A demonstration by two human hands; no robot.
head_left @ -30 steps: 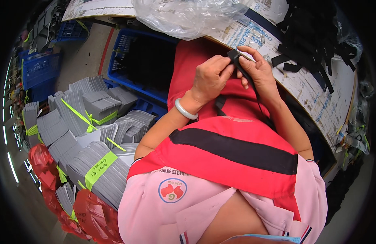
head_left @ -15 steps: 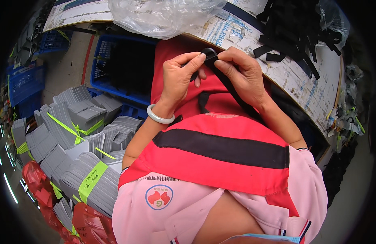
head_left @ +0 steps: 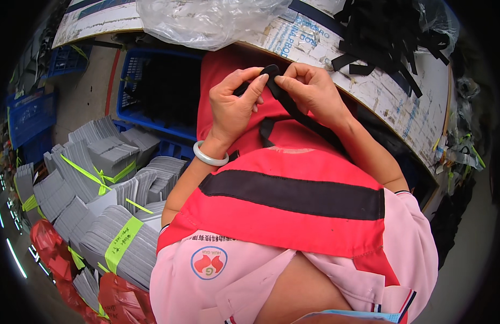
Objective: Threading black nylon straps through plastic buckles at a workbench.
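Observation:
A black strap (head_left: 290, 106) runs up from my lap, over the red apron (head_left: 309, 141), to my two hands. My left hand (head_left: 233, 100) pinches its upper end between thumb and fingers, where the strap bends over in a small loop. Close beside it, my right hand (head_left: 310, 93) is closed, thumb and forefinger pressed against the strap's edge. Between the hands the strap widens into a dark, rounded tip; whether a buckle sits there I cannot tell. A pale bangle circles my left wrist.
Ahead stands a worn white table (head_left: 406, 121) with clear plastic film (head_left: 206, 24) and a pile of black straps (head_left: 377, 38). Blue crates (head_left: 152, 127) sit beneath its left side. Bundled grey sheets (head_left: 117, 237) and red plastic bags (head_left: 123, 297) crowd my left.
Both hands have shifted slightly left with the strap. Its top end now stands up flatter between the fingers, and the right fingertips have turned along its edge.

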